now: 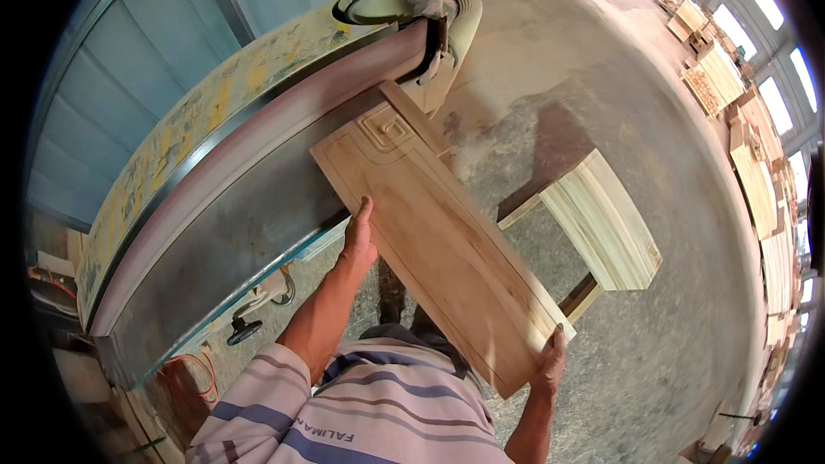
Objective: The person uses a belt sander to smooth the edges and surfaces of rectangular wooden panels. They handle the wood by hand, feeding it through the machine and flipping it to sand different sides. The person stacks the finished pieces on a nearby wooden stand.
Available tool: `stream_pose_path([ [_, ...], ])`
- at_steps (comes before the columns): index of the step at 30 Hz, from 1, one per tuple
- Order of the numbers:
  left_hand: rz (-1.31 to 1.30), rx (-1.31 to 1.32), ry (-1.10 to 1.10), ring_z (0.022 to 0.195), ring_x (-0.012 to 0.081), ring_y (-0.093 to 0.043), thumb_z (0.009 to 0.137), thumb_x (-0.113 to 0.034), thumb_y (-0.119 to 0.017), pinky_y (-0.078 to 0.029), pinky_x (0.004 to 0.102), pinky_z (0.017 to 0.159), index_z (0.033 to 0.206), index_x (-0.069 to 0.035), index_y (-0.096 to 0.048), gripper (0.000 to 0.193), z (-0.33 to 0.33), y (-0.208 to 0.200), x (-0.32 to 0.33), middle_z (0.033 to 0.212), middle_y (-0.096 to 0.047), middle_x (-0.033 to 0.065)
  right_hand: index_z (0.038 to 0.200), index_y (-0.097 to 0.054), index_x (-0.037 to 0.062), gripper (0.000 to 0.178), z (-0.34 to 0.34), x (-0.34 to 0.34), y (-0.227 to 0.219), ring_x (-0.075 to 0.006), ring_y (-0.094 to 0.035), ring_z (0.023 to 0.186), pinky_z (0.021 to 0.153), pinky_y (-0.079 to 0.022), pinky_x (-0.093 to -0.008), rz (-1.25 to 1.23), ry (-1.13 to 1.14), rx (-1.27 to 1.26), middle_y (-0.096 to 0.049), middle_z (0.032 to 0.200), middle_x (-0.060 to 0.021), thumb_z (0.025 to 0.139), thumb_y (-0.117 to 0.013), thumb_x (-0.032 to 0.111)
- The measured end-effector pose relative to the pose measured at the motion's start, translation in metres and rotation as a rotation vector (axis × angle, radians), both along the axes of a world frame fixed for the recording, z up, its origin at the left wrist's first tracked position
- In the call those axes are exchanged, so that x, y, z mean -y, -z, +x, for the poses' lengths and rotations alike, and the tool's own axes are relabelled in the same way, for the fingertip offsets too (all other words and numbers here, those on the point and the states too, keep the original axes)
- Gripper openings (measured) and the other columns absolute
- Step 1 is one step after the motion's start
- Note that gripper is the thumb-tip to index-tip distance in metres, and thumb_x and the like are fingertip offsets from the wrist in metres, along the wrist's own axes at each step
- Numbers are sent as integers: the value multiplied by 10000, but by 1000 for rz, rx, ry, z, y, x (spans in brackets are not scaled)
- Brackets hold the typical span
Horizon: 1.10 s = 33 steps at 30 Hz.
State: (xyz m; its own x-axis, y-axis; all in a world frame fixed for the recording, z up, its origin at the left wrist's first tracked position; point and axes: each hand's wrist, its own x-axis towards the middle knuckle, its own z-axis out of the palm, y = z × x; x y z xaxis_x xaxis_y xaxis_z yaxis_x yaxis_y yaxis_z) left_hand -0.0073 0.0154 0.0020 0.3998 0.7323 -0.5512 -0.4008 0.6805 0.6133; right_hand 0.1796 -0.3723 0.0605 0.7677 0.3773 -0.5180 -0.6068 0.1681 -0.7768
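Note:
A long wooden panel [447, 245] with grooved lines and a carved square motif at its far end is held in front of me, tilted from far left to near right. My left hand [359, 241] grips its left edge, thumb on top and the other fingers hidden beneath. At the near right corner my right hand [552, 359] is closed on the panel's edge. The panel's far end is over the metal table of a belt sander [249, 215], close to its upright pinkish sanding belt [258, 120].
Right of me, pale boards [601, 219] lie on a low wooden stand [583, 296]. A hand wheel [245, 331] sticks out under the sander table. By the belt's far end is a dust hose [464, 13]. Stacks of lumber [715, 77] line the far right side.

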Motion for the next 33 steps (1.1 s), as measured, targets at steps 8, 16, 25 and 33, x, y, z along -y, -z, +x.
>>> stream_pose_path([
  [8, -112, -145, 23, 1104, 245, -513, 739, -363, -747, -438, 445, 914, 1249, -87, -464, 646, 15, -16, 43, 1207, -530, 70, 1328, -385, 46, 622, -1, -13, 14, -259, -478, 1158, 971, -398, -409, 15, -178, -75, -457, 1305, -99, 878, -514, 455],
  [16, -71, -186, 5, 1060, 236, -543, 707, -368, -774, -469, 427, 882, 1199, -61, -506, 638, 13, -13, 23, 1164, -556, 69, 1310, -404, 20, 634, -6, -38, 11, -262, -499, 1133, 954, -415, -405, 35, -151, -110, -470, 1282, -118, 882, -505, 476],
  [25, -55, -203, 23, 1098, 220, -516, 718, -382, -762, -451, 418, 914, 1220, -60, -499, 652, 9, -15, -2, 1186, -544, 67, 1309, -402, 38, 589, -15, -64, 12, -269, -489, 1145, 937, -432, -420, -43, -53, -115, -463, 1271, -113, 903, -478, 458],
  [33, -72, -244, 21, 1121, 241, -500, 731, -373, -750, -443, 433, 925, 1249, -49, -469, 673, 11, -26, -1, 1226, -514, 81, 1277, -431, 101, 561, -12, -60, 28, -259, -518, 1110, 922, -449, -415, -60, 20, -166, -488, 1247, -92, 881, -506, 491],
])
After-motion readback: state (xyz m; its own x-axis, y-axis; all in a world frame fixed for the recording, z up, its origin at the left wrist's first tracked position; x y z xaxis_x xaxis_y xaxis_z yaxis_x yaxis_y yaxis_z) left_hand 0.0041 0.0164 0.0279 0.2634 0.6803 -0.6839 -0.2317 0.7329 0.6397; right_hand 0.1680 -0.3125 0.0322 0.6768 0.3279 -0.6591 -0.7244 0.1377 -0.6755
